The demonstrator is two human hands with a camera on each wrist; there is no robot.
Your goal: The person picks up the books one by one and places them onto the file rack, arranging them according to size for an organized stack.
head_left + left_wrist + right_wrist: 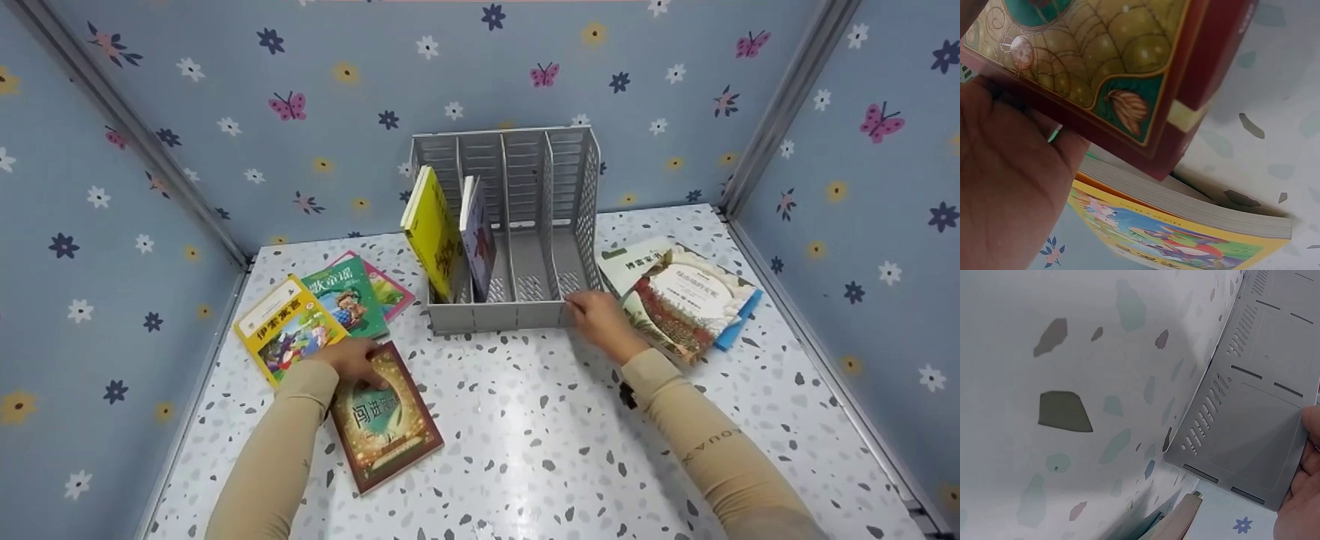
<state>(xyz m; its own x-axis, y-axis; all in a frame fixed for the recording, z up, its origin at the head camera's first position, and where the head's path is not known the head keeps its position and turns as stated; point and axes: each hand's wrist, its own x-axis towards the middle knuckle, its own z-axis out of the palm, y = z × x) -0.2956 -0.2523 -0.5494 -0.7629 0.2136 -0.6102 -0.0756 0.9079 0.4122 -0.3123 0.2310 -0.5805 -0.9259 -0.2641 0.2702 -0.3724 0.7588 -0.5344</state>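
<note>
My left hand (351,361) grips a dark-red and gold book (390,427) by its far edge, thumb on the cover. In the left wrist view, the book's corner (1129,112) is tilted above a yellow-covered book (1185,230). At the front right corner of a grey file rack (487,316), my right hand (604,322) holds the rim; its fingertips are partly hidden. The right wrist view shows the hand (1300,495) against the rack's slotted front panel (1258,422). A yellow book (435,232) and a lilac book (478,240) stand in the rack's two left compartments.
Left of the rack, a yellow book (289,326), a green book (349,292) and a pink book (394,296) overlap. On the right lies a pile with a floral-covered book (686,292) and a blue one (739,322). Patterned walls (480,75) enclose the speckled tabletop (517,450).
</note>
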